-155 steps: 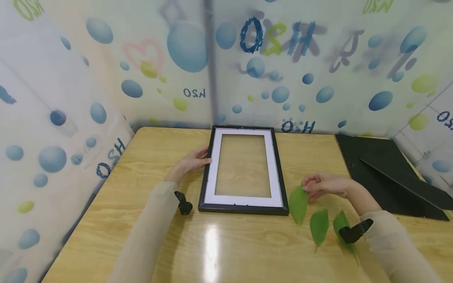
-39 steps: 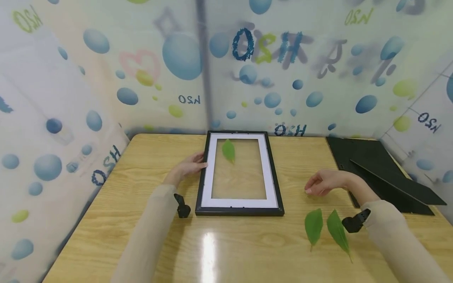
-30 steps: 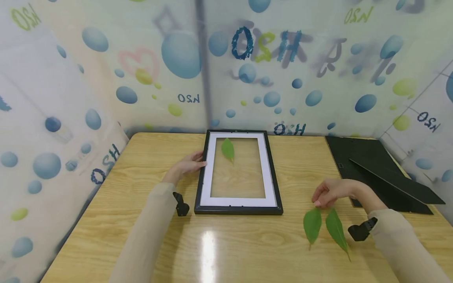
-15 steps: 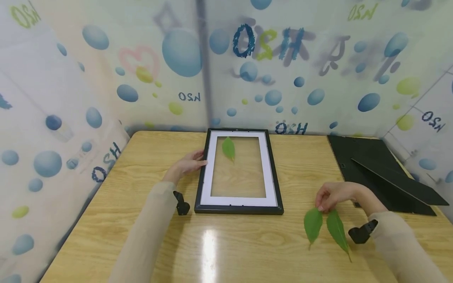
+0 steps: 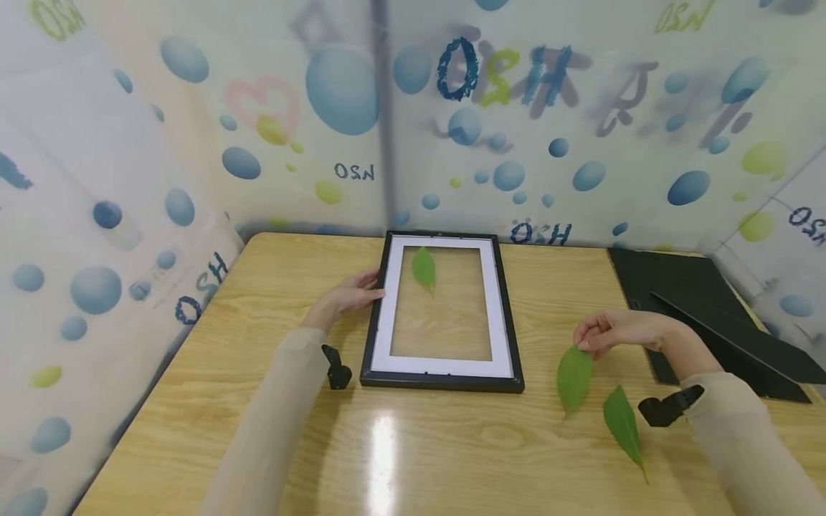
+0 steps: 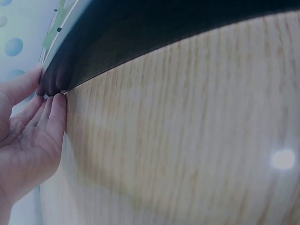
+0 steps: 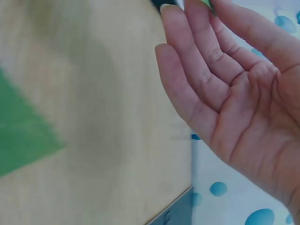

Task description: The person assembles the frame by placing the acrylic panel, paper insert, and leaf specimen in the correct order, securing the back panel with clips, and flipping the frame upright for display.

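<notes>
One leaf (image 5: 574,380) is newly drawn away from the second leaf (image 5: 622,423) on the table (image 5: 477,459); with a third leaf (image 5: 424,267) inside the frame (image 5: 442,382), leaf handling appears midway. Right hand (image 5: 605,332): thumb and fingertips closed together, pinching the first leaf's upper end; left hand (image 5: 350,294): thumb and fingers gripping the frame's left edge.

Cream sleeves (image 5: 267,416) end at black wrist cameras (image 5: 338,374)
</notes>
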